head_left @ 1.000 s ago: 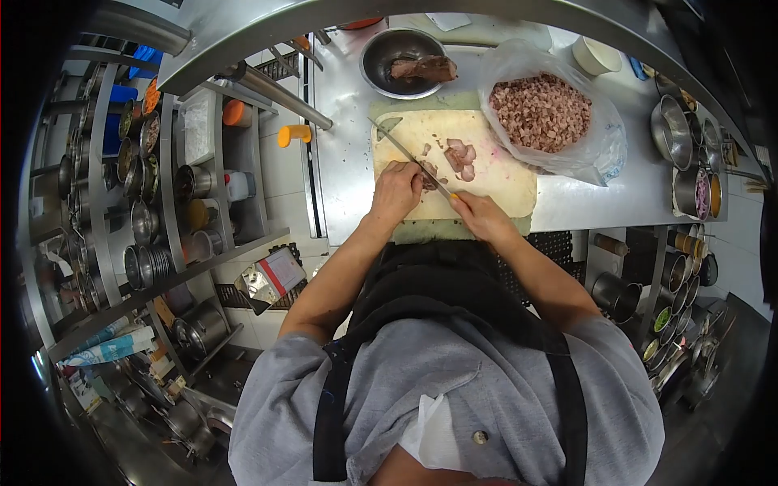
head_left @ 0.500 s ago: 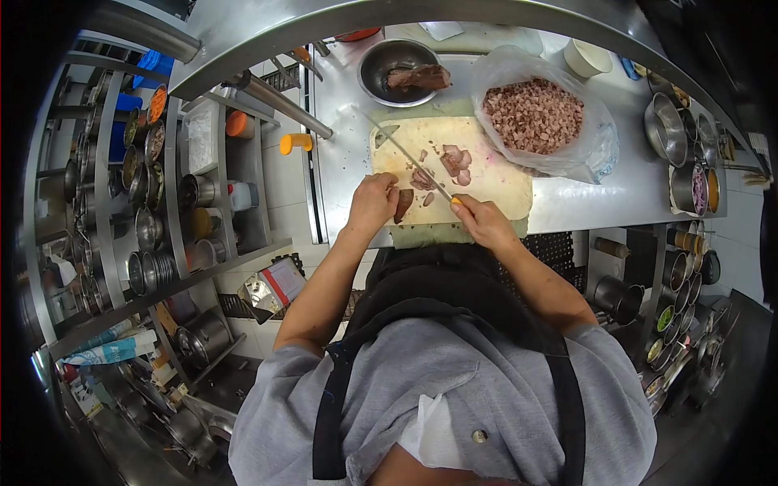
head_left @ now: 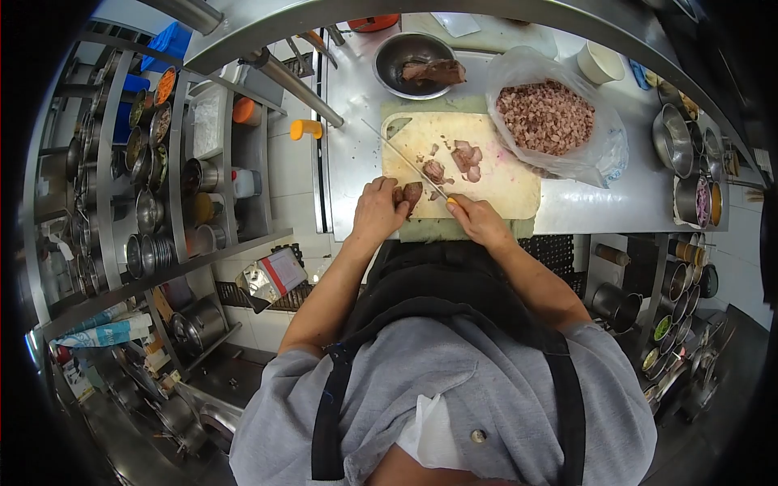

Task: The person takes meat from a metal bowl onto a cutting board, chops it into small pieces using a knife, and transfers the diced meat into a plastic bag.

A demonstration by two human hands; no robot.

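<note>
While the right hand [head_left: 480, 219] clenched the knife [head_left: 410, 163], the left hand [head_left: 379, 211] grasped a meat chunk [head_left: 412, 194] at near left; a slip could nick those fingers.

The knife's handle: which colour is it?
The handle is yellow-orange, best seen in the head view.

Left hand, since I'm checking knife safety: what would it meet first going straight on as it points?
The left hand would probably meet the meat chunk right against it first, then perhaps the knife blade; depth is unclear.
</note>
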